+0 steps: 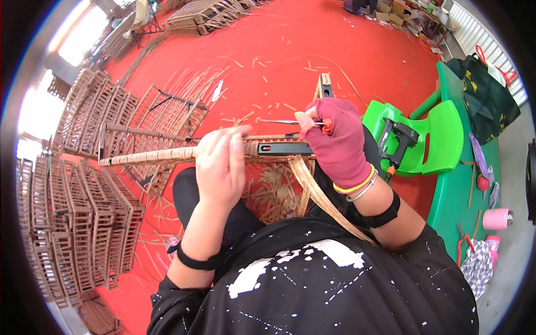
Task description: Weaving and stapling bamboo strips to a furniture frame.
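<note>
Near the left edge of the red floor (pixel 184 72) we saw stacked frames (pixel 58 218) of brown strip-wound bars. The frame in hand (pixel 151 158) lay across the person's lap, well above the floor, its left end reaching toward those stacks. Its near bar was wound in strip from the left end to past the left hand (pixel 219 167). That hand lay over the bar, fingers fairly straight; we could not tell whether it gripped underneath.

Right of it, 1 slotted black section (pixel 285 148) showed bare, and we judged winding there was left to do. Loose strips (pixel 312 192) hung below that section, 1 trailing toward the person's shirt. The right hand (pixel 338 139), in a pink glove, was curled around a red-handled tool (pixel 327 127), its thin metal shaft pointing left above the bar. The far right end of the frame also showed black, so we took the piece as part-finished.

Farther right, a black nail gun (pixel 397 142) lay on the green chair (pixel 446 134), near its left edge. A dark bag (pixel 484 106) sat by the green table's (pixel 446 215) far right edge.
</note>
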{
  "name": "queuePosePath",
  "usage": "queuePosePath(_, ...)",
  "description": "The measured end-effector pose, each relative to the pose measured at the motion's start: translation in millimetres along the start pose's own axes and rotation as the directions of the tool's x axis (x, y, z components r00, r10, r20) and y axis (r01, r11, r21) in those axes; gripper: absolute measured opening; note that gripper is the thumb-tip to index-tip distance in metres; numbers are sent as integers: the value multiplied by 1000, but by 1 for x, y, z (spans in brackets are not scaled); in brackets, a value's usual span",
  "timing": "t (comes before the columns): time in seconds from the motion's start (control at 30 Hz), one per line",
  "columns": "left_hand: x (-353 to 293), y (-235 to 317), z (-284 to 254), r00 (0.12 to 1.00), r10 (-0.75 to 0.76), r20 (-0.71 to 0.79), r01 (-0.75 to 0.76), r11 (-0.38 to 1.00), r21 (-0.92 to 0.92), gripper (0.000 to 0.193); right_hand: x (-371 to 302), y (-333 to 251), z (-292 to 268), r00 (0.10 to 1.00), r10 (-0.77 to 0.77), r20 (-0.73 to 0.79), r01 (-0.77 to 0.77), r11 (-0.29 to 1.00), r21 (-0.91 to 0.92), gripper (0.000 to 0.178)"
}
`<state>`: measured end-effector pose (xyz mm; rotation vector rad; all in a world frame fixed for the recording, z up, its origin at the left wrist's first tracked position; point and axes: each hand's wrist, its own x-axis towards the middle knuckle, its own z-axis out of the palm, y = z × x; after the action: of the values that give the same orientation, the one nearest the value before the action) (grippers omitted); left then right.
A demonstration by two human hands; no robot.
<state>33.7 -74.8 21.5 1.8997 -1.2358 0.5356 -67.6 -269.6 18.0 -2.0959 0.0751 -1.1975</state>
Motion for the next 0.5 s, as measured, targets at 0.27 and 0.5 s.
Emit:
queuePosePath(0.27, 28, 106, -79, 726, 576, 376, 502, -70, -862, 107, 5, 11, 7, 995, 98, -7, -96, 989, 113, 24)
queuePosePath(0.5, 4, 126, -78, 752, 658, 42, 77, -24, -997, 110, 5, 9, 9, 980, 197, -42, -189, 972, 137, 22)
